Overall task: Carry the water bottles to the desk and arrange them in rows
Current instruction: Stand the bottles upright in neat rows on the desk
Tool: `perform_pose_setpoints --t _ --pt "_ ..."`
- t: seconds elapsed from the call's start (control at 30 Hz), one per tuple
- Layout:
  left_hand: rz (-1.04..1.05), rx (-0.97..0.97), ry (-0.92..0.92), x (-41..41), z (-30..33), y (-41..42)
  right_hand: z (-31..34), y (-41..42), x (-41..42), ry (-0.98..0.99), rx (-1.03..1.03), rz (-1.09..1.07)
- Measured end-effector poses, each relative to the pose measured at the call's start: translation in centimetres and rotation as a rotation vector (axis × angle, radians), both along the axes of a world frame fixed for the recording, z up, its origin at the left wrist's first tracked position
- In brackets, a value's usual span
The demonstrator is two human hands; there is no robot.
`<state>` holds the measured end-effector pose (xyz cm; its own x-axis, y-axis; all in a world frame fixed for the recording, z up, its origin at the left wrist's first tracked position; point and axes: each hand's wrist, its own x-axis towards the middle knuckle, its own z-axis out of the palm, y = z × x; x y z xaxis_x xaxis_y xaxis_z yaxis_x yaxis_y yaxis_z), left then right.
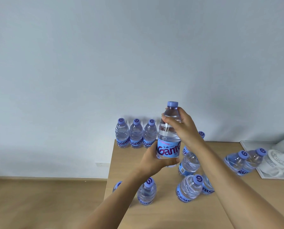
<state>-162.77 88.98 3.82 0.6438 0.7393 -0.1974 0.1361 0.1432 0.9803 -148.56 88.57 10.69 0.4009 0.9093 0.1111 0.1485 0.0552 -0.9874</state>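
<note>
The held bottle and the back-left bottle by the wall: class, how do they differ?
The held bottle is lifted off the desk, gripped by the left hand below and the right hand above; the back-left bottle stands untouched on the desk, in a row. Both are upright, purple-capped, blue-labelled.

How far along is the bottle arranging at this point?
Done: three bottles line the desk's back edge by the wall. In hand: one bottle held upright, left hand at its base, right hand near its neck. Left: the loose bottles scattered nearer.
</note>
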Motion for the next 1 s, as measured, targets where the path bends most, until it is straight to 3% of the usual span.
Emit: perform_pose_setpoints --t 0.33,0.77,1.0 --pt "0.064 0.027 0.103 -4.9 -2.3 4.9 -1.8 3.8 -4.2 0.0 -0.075 0.17" --pt "0.17 -0.02 0.29 -9.3 -11.8 9.7 -10.6 7.9 -9.2 -0.035 -0.288 0.221" --pt "0.199 0.045 0.452 -9.9 -16.8 10.7 -14.4 8.4 -9.8 -0.056 -0.362 0.238"
